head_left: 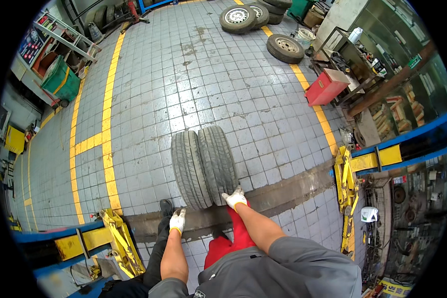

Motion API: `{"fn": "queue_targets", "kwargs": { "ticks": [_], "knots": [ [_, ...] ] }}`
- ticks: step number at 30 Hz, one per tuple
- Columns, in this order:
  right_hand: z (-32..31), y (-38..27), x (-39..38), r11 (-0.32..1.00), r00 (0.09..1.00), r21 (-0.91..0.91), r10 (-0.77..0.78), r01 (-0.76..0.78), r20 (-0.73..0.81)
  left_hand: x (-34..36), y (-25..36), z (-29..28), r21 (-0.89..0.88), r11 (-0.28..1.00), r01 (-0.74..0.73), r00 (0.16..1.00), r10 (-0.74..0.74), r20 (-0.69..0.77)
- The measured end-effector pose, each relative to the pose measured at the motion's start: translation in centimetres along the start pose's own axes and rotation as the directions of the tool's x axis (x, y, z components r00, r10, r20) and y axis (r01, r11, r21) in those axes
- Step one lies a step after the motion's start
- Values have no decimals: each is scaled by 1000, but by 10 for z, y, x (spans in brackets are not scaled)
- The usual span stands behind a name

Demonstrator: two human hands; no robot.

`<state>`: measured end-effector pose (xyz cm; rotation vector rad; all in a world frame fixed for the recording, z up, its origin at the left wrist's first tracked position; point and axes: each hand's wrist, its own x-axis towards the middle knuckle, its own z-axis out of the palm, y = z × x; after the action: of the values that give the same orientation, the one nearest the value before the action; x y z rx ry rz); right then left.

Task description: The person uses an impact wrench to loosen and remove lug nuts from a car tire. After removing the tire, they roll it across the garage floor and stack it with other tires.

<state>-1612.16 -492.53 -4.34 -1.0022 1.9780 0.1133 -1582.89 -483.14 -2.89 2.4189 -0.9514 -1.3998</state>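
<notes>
Two worn black tyres stand upright on their treads, side by side, right in front of my legs: a left tyre point(188, 169) and a right tyre point(217, 161). Both my hands wear white work gloves with yellowish cuffs. My right hand point(235, 197) lies against the near tread of the right tyre, thumb and fingers apart. Lower down, my left hand point(178, 220) hangs just off the near left side of the left tyre, its fingers stretched out and nothing in it. The far sides of the tyres are hidden.
Yellow lift arms point(121, 243) reach in at left and right point(346, 186). A dark metal strip point(283, 194) crosses the tiled floor. Further off are a lying wheel point(285, 48), more wheels point(237, 19), a red cabinet point(327, 87), a workbench point(352, 74) and a green bin point(60, 79).
</notes>
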Motion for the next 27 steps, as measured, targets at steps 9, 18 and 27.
{"fn": "queue_targets", "kwargs": {
  "ticks": [9,18,27],
  "knots": [
    [-12,-108,77,976,975,43,210,-214,77,66,57,-8,-22,989,143,990,-143,19],
    [-62,-213,127,998,985,-40,42,-49,-169,208,192,-15,-1,997,71,997,-71,-26],
    [-90,-226,192,985,992,-132,100,-111,-81,277,266,-29,-114,993,25,978,-48,-203]
  ]
}}
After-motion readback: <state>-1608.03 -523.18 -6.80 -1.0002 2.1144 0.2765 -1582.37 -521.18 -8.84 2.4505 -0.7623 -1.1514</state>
